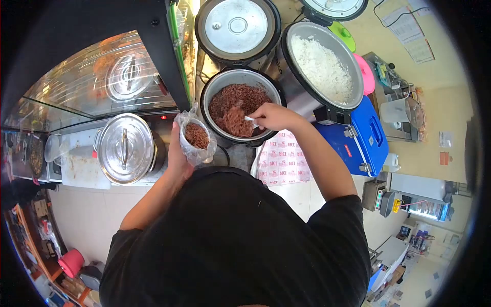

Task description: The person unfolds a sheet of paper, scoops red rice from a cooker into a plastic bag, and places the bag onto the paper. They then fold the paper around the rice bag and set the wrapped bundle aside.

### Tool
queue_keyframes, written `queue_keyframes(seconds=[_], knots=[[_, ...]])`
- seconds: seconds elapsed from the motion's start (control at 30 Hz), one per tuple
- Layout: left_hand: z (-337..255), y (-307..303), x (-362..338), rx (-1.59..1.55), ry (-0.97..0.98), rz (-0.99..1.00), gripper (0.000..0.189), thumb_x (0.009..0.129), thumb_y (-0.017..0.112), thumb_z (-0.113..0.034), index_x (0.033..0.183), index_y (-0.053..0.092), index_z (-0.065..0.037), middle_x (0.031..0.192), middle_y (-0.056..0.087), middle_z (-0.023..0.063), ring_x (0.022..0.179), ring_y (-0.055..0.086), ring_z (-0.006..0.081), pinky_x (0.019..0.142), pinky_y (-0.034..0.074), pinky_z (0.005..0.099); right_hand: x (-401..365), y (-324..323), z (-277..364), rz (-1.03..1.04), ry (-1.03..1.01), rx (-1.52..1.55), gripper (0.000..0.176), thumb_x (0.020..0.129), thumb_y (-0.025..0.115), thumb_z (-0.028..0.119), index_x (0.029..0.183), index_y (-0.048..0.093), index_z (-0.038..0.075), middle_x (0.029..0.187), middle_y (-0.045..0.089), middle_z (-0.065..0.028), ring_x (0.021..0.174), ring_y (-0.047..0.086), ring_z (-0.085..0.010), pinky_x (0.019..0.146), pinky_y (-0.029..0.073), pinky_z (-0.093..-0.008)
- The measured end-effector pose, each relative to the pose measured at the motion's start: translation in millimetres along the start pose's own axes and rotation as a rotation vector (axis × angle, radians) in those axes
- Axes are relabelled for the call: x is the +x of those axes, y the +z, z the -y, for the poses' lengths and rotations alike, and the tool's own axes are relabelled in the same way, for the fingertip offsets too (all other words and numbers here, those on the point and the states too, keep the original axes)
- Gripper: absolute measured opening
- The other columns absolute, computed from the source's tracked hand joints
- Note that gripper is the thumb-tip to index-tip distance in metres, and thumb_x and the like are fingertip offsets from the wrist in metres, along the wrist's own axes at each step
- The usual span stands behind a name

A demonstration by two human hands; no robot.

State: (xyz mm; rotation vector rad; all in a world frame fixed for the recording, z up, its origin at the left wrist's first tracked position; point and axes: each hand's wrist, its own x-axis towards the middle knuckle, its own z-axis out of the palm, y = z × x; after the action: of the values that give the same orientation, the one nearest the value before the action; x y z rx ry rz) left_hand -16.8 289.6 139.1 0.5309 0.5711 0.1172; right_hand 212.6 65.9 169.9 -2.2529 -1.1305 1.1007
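My left hand (178, 152) is wrapped round a clear plastic bag (206, 154) whose mouth is spread wide. Inside the bag lies a portion of brown rice (197, 136). Just right of it stands a rice cooker pot (210, 87) filled with dark reddish-brown rice (240, 96). My right hand (276, 116) grips the white handle of a rice scoop (249, 119) at the pot's right side. The scoop's head is down in the brown rice, largely hidden by a mound of it.
A large cooker of white rice (322, 69) stands open at upper right, beside a blue cooler box (358, 138). A lidded steel pot (125, 148) sits at left below a glass display case (97, 77). Printed paper (284, 161) lies below the brown rice cooker.
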Motion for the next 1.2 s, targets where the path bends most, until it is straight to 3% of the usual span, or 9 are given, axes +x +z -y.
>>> queue_keyframes(seconds=[0.27,0.37,0.5,0.57,0.73,0.93,1.07,1.17,1.2], knots=[[-16,48,16,0.157,0.163,0.041,0.056,0.104,0.048,-0.053,0.137,0.052,-0.007,0.121,0.064,0.0123,0.11,0.064,0.0256,0.097,0.052,0.0452,-34,-23,7,-0.086,0.188,0.465,0.03,0.098,0.061,0.014,0.124,0.071,0.004,0.079,0.064,0.0024,0.064,0.05,-0.0031,0.058,0.04,-0.0221],[-8,72,57,0.179,0.153,0.096,0.057,0.104,0.05,-0.053,0.137,0.051,-0.007,0.123,0.063,0.011,0.112,0.062,0.0261,0.097,0.052,0.0462,-42,-18,27,-0.329,0.079,0.581,0.034,0.098,0.06,0.012,0.13,0.068,0.006,0.079,0.063,0.0033,0.062,0.047,-0.0015,0.057,0.039,-0.02],[-1,122,79,-0.025,0.009,0.194,0.043,0.107,0.045,-0.046,0.13,0.056,-0.011,0.119,0.065,0.0063,0.113,0.062,0.0229,0.102,0.048,0.0437,-26,17,54,-0.919,-0.269,-0.168,0.054,0.086,0.053,-0.006,0.14,0.057,0.0,0.095,0.063,-0.0158,0.079,0.065,-0.0317,0.074,0.053,-0.0391],[2,131,84,-0.062,0.013,0.134,0.041,0.107,0.046,-0.046,0.123,0.059,-0.012,0.111,0.066,0.0054,0.105,0.064,0.0218,0.096,0.05,0.0427,-27,28,80,-0.875,-0.218,-0.196,0.061,0.083,0.052,-0.01,0.142,0.055,0.002,0.103,0.059,-0.0209,0.09,0.063,-0.0399,0.081,0.053,-0.0423],[1,129,93,0.053,-0.012,0.139,0.034,0.106,0.05,-0.044,0.113,0.061,-0.013,0.096,0.066,0.0042,0.085,0.065,0.0189,0.082,0.055,0.0384,-37,35,82,-0.717,-0.14,-0.31,0.066,0.08,0.054,-0.01,0.144,0.053,0.004,0.103,0.054,-0.0166,0.092,0.063,-0.038,0.079,0.053,-0.0453],[-7,114,98,0.192,-0.019,0.231,0.036,0.106,0.049,-0.044,0.119,0.06,-0.012,0.103,0.067,0.005,0.093,0.067,0.0201,0.086,0.055,0.0386,-48,11,66,-0.72,-0.096,-0.415,0.065,0.085,0.055,-0.004,0.149,0.046,0.005,0.105,0.059,-0.0191,0.094,0.064,-0.0402,0.083,0.051,-0.0487],[-6,106,100,0.196,-0.014,0.229,0.047,0.105,0.044,-0.051,0.124,0.06,-0.011,0.11,0.069,0.0087,0.101,0.067,0.0243,0.092,0.055,0.0436,-51,-3,61,-1.009,-0.089,-0.078,0.048,0.096,0.051,0.003,0.144,0.052,0.008,0.113,0.064,-0.0244,0.098,0.063,-0.0444,0.086,0.051,-0.0502],[-2,112,94,0.127,0.001,0.2,0.051,0.105,0.042,-0.054,0.123,0.061,-0.01,0.109,0.07,0.0105,0.101,0.068,0.0253,0.092,0.055,0.0444,-31,11,67,-0.878,-0.289,-0.115,0.051,0.091,0.052,0.002,0.142,0.055,0.011,0.105,0.062,-0.0227,0.094,0.065,-0.0409,0.081,0.053,-0.0499],[-1,116,91,0.09,0.012,0.181,0.051,0.105,0.042,-0.054,0.121,0.062,-0.01,0.108,0.07,0.0109,0.099,0.069,0.0251,0.091,0.055,0.0438,-31,19,89,-0.776,-0.135,-0.166,0.052,0.091,0.051,0.002,0.142,0.055,0.012,0.11,0.063,-0.0238,0.095,0.066,-0.0417,0.082,0.053,-0.0502]])
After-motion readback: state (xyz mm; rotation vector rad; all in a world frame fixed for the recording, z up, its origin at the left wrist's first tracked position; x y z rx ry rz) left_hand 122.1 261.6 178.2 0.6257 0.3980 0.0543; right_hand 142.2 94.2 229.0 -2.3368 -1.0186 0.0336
